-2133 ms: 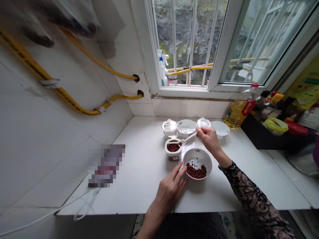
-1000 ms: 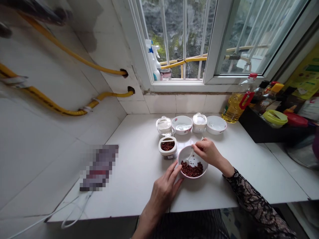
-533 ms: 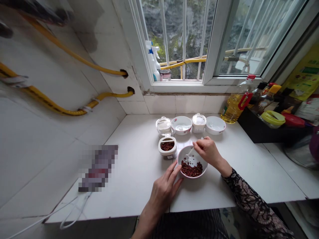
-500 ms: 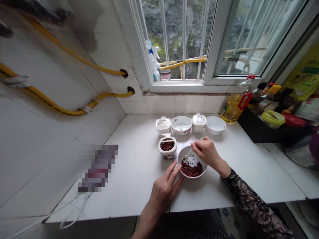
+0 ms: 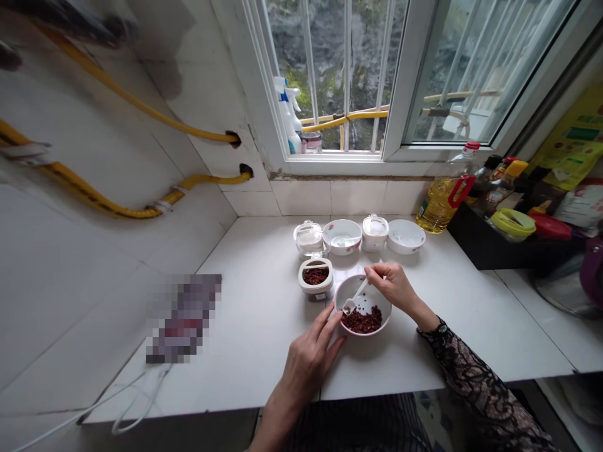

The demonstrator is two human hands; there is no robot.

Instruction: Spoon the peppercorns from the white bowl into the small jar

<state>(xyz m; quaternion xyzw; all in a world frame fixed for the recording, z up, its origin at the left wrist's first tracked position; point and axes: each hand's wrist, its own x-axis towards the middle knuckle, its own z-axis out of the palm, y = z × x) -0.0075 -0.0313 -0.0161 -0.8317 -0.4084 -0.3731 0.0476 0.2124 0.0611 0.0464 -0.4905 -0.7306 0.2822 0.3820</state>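
At the white counter (image 5: 245, 364), your right hand (image 5: 394, 287) pinches the handle of a white spoon (image 5: 360, 290), closed tight on it. The spoon slants down into a white bowl (image 5: 343, 292) near the front edge, its head by the left wall, above a heap of dark red dried pieces (image 5: 362, 321) — whether it touches them is hard to tell from here. Your left hand (image 5: 311, 348), half open with the thumb apart, rests against the bowl's near left side.

Just beyond sits an open jar (image 5: 315, 290), filled with similar dark red pieces. Behind it, you have a row before the tiles: a clear-lidded container (image 5: 308, 237), a flower-marked bowl (image 5: 342, 249), a smaller container (image 5: 375, 241) and a shallow bowl (image 5: 406, 248). To the right stands a bottle of yellow oil (image 5: 434, 210), beside a black box (image 5: 490, 248) of bottles and jars — all below the barred window (image 5: 348, 81).
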